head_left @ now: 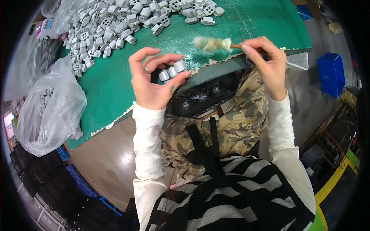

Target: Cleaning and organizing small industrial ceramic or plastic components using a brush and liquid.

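My left hand [154,79] is closed on a few small grey plastic parts [173,71], pinched between thumb and fingers just over the table's near edge. In my right hand [266,63], thumb and fingertips grip the end of a thin brown stick [236,46]. A lumpy pale green and white head [211,44] covers its other end, pointing left; it is blurred, so its material cannot be made out. Beyond both hands, a big heap of similar grey plastic parts [115,24] spreads over the green tabletop [185,42].
A clear plastic bag [52,111] with grey parts inside hangs at the table's left corner. On the right stand a blue crate [330,75] and a white basket [298,61]. Below the table's ragged edge, a black bag-like lining [204,98] lies by my camouflage-clad lap [239,115].
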`<control>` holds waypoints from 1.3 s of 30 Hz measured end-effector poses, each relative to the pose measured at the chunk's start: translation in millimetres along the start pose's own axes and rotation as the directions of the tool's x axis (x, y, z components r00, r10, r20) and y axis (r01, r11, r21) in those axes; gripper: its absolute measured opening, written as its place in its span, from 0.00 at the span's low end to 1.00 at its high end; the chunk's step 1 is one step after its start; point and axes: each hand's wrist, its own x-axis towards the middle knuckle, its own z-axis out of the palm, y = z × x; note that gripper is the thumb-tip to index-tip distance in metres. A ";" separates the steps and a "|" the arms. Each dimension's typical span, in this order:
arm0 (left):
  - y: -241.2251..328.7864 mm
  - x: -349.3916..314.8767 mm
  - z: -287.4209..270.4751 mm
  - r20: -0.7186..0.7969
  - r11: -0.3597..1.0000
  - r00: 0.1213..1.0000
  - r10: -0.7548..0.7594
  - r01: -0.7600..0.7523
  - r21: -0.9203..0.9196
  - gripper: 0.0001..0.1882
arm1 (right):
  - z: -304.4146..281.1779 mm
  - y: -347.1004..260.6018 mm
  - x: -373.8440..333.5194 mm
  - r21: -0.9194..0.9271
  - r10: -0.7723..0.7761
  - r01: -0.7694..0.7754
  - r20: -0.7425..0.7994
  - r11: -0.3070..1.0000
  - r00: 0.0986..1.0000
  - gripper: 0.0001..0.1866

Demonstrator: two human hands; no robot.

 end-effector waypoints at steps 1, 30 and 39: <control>-0.6 0.2 -1.9 -0.028 0.996 1.000 -0.006 0.003 -0.084 0.39 | 0.2 -3.4 -4.2 -0.009 0.020 -0.020 0.025 1.000 0.999 0.04; -14.1 -9.1 -18.9 0.020 0.983 0.999 0.027 -0.031 0.181 0.42 | 26.2 -32.4 -1.5 -0.355 -0.284 0.318 0.146 0.879 0.948 0.03; -10.4 -9.3 -18.4 0.008 0.940 0.996 0.084 -0.082 0.332 0.40 | 24.6 -61.9 14.0 -0.533 -0.469 0.512 0.228 0.674 0.853 0.05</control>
